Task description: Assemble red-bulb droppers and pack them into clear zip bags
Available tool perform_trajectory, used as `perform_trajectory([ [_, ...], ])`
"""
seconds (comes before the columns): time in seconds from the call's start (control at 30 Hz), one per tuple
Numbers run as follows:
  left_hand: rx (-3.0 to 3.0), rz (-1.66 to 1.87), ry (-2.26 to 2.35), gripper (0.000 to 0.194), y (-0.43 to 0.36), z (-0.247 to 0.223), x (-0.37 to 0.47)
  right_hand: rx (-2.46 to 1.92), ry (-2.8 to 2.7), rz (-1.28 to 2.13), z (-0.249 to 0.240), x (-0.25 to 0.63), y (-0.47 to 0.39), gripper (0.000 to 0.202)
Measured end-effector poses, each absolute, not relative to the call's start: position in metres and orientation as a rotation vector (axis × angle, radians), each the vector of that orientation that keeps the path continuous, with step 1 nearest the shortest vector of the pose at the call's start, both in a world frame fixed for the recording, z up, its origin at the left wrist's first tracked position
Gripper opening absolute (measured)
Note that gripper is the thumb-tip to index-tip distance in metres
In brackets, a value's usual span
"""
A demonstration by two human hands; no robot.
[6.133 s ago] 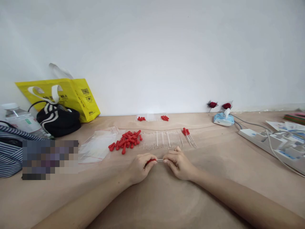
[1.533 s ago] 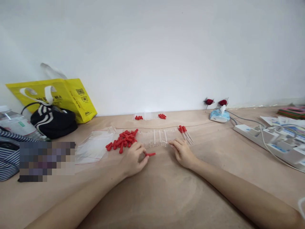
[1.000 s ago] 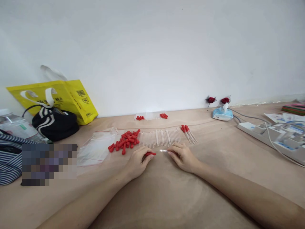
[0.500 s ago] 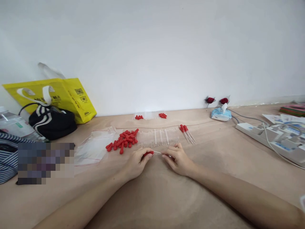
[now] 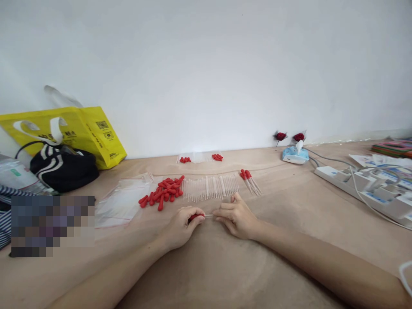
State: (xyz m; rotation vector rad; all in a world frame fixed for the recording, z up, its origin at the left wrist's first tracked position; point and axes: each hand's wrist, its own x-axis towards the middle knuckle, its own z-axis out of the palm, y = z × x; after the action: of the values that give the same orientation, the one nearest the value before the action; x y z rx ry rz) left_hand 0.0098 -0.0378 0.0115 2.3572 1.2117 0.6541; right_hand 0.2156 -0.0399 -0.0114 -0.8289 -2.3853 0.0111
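Observation:
My left hand [image 5: 186, 225] is closed around a red rubber dropper bulb [image 5: 196, 217], most of it hidden by the fingers. From the bulb a thin clear pipette tube [image 5: 208, 216] runs across to my right hand [image 5: 234, 216], whose fingers pinch its other part. Beyond the hands lies a row of clear pipette tubes [image 5: 210, 187], side by side. At its left is a heap of loose red bulbs [image 5: 164, 193]. Several droppers with red bulbs fitted [image 5: 249, 181] rest at the row's right end.
Clear zip bags [image 5: 124, 201] lie left of the bulbs. Small bags with red bulbs [image 5: 200, 158] lie by the wall. At far left are a yellow bag [image 5: 104, 141] and a black pouch [image 5: 67, 167]; at right, a tissue pack [image 5: 294, 155] and a power strip [image 5: 334, 178] with cables.
Both hands appear slightly lower in view and closer together, with less bare tube between them. The whole view has shifted a little.

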Motion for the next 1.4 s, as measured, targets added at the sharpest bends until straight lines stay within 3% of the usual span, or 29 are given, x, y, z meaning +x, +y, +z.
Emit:
perform_trajectory([
  [0.67,2.635,0.638,0.970,0.015,-0.040,0.009,0.010,-0.856,-2.366,0.304,-0.011,0.206,-0.045,0.017],
  [1.0,2.592,0.761,1.090,0.015,-0.034,0.004,0.003,-0.842,-2.213,0.443,-0.006,0.219,-0.040,0.018],
  [1.4,2.582,0.775,1.128,0.018,-0.039,0.009,0.009,-0.841,-2.178,0.307,-0.011,0.210,-0.041,0.015],
])
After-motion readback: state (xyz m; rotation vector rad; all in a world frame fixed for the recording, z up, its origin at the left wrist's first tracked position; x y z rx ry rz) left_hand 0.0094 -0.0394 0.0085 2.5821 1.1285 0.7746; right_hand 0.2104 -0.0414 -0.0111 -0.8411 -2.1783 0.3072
